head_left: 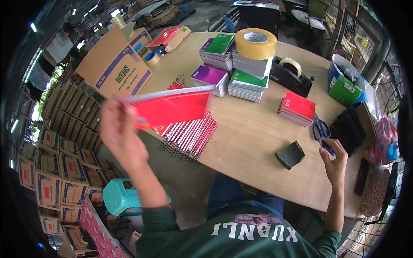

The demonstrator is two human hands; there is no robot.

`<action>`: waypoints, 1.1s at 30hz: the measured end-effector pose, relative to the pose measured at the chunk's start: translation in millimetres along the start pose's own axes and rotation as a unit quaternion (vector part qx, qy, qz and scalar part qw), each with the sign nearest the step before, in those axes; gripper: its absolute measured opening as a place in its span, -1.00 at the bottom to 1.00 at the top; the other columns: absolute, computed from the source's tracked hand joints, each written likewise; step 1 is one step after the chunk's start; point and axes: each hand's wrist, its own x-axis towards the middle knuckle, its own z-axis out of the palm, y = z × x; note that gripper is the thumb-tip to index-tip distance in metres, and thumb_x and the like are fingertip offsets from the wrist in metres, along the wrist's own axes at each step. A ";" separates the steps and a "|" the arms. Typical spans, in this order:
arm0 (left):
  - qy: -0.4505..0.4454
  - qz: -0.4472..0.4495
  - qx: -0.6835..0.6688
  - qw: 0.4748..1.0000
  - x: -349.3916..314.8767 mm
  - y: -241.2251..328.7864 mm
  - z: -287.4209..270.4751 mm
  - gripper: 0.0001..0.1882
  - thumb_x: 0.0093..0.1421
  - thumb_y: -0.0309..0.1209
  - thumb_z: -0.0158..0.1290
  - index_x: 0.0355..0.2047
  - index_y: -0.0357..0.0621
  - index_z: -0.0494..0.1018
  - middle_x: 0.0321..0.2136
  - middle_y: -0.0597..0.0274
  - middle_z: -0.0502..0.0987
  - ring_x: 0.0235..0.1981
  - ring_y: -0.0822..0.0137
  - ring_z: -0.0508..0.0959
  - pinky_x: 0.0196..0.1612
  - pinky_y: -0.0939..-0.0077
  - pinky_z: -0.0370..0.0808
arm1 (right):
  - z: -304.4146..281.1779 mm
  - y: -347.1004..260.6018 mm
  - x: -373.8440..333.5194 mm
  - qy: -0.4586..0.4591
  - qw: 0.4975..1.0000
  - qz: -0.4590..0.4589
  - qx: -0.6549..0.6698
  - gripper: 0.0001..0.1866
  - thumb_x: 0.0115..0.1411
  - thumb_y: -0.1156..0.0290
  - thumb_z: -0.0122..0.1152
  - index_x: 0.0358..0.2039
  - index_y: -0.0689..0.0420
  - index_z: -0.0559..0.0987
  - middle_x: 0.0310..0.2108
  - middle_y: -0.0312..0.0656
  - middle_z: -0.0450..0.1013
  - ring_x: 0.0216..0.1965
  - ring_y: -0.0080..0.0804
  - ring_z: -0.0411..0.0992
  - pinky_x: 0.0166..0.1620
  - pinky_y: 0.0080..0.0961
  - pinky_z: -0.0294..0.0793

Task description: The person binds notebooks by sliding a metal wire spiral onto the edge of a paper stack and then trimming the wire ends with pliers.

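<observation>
My left hand (122,133), blurred by motion, is closed on a red spiral notebook (176,107) raised over the table's left edge. Below it lies a stack of red spiral notebooks (193,135), with loose dark wire coils jutting past the edge. On the right, my right hand (335,159) has its thumb and fingers closed at the handle of blue scissors (320,131), which rest on the table. Left of that hand sits a small dark open box or block (291,155). Beyond the scissors is a short pile of red notebooks (297,107).
Stacks of green and purple notebooks (247,84) stand mid-table, topped by a large yellow tape roll (256,44). Beside them is a black tape dispenser (292,77). Black wire coils (347,129) and a phone (362,177) lie at right. Cartons (116,69) and a turquoise stool (118,195) are left.
</observation>
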 end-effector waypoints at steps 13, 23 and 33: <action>-0.553 0.145 0.097 0.815 61.0 -99.7 65.2 -0.86 0.08 -0.62 -0.15 -0.52 -0.25 0.42 -0.30 0.08 0.43 -0.20 0.08 0.41 -0.06 0.26 0.37 | 44.4 106.6 -66.2 0.019 0.982 0.010 -0.189 -0.59 0.04 0.44 0.41 -0.08 0.24 0.57 -0.14 0.00 0.47 -0.07 0.00 0.44 0.02 -0.14 0.40; -0.450 0.141 0.160 0.867 39.5 -95.2 64.5 -0.73 0.11 -0.72 -0.18 -0.23 -0.27 0.44 -0.15 -0.01 0.41 0.06 0.03 0.45 0.14 0.24 0.37 | 60.6 90.7 -64.6 0.060 0.953 -0.062 -0.290 -0.28 -0.17 0.49 0.51 0.11 0.10 0.55 0.15 0.03 0.33 0.07 0.05 0.35 0.11 -0.04 0.39; -0.411 -0.091 -0.135 0.897 -102.0 -25.4 221.4 -0.65 0.22 -0.34 0.20 -0.08 -0.31 0.47 -0.17 -0.05 0.55 -0.16 0.14 0.55 -0.12 0.23 0.51 | 120.5 75.2 -7.6 -0.108 0.975 -0.180 -0.079 -0.30 -0.07 0.28 0.54 0.17 -0.02 0.57 0.31 0.19 0.19 0.11 0.09 0.40 0.19 -0.11 0.42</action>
